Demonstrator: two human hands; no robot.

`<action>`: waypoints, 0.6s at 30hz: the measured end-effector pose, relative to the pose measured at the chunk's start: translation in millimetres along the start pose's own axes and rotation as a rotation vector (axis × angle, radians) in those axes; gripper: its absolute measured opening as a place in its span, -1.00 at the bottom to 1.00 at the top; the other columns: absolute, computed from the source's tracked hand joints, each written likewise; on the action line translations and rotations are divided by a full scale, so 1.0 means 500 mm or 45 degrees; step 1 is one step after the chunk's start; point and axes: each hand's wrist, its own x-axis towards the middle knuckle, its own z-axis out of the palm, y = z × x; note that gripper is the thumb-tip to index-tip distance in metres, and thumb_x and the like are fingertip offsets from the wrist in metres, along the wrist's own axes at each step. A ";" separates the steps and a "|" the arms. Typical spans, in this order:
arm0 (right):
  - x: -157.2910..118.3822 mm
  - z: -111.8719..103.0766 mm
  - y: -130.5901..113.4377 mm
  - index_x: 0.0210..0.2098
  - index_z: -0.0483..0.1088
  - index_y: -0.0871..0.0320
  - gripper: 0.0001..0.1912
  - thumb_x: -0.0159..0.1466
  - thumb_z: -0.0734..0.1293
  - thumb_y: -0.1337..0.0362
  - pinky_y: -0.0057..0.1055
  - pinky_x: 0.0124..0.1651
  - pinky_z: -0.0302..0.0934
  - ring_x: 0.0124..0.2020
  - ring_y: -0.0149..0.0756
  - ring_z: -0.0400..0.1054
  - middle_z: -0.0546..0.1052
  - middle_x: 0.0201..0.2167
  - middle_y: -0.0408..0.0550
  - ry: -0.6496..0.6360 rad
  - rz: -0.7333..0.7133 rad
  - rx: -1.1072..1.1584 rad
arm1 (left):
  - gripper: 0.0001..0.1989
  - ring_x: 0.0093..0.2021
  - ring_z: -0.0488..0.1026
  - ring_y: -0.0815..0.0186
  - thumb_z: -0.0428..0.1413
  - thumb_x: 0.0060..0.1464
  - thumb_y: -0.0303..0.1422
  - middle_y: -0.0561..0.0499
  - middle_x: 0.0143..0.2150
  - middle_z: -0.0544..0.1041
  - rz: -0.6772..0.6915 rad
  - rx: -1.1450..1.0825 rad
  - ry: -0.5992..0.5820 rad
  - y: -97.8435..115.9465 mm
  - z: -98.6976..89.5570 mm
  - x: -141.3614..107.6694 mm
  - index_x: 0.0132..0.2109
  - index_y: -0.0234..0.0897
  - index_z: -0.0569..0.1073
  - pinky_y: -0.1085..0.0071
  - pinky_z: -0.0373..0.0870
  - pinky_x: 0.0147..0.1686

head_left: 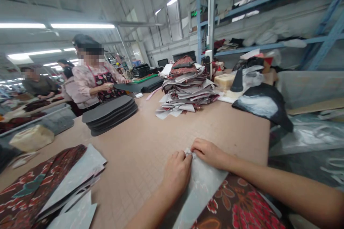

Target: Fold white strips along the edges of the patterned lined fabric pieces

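Note:
My left hand (177, 171) is closed on the far end of a pale grey fabric piece (205, 179) near the table's front edge. Just right of it, my right hand (208, 153) pinches the same end, its fingertips close to those of the left. The pale piece runs down toward me between my forearms. Beside and partly under it lies dark brown fabric with red flowers (242, 204). Whatever small detail sits between my fingertips is too small to make out.
The brown table (129, 171) carries floral and grey pieces (72, 182) at left, a stack of dark pads (110, 112) and a tall fabric pile (186, 87) behind. A person (92, 75) works across it. A plastic bin (311, 89) stands at right.

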 end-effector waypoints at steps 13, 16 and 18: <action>0.019 -0.016 -0.021 -0.38 0.40 0.23 -0.88 0.18 0.22 0.42 -0.48 -0.28 0.14 -0.35 -0.37 0.29 0.43 -0.38 -0.06 -0.156 0.238 -0.059 | -0.73 -0.23 0.30 0.21 -0.08 0.18 -0.46 -0.04 -0.25 0.37 -0.010 0.101 -0.017 0.010 -0.002 0.001 0.00 -0.23 0.33 0.29 0.25 -0.26; 0.041 -0.022 -0.026 -0.41 0.39 0.23 -0.88 0.14 0.22 0.44 -0.49 -0.33 0.10 -0.38 -0.37 0.27 0.44 -0.40 -0.06 -0.247 0.276 -0.114 | -0.72 -0.23 0.30 0.19 -0.09 0.19 -0.46 -0.05 -0.25 0.37 -0.019 0.117 -0.017 0.012 -0.004 0.002 0.04 -0.23 0.30 0.29 0.25 -0.27; 0.060 -0.026 -0.025 -0.41 0.39 0.22 -0.88 0.10 0.22 0.44 -0.49 -0.37 0.06 -0.40 -0.36 0.27 0.45 -0.42 -0.06 -0.329 0.285 -0.141 | -0.71 -0.23 0.31 0.19 -0.09 0.18 -0.46 -0.05 -0.25 0.37 -0.021 0.118 -0.020 0.014 -0.004 0.003 0.04 -0.24 0.30 0.29 0.25 -0.28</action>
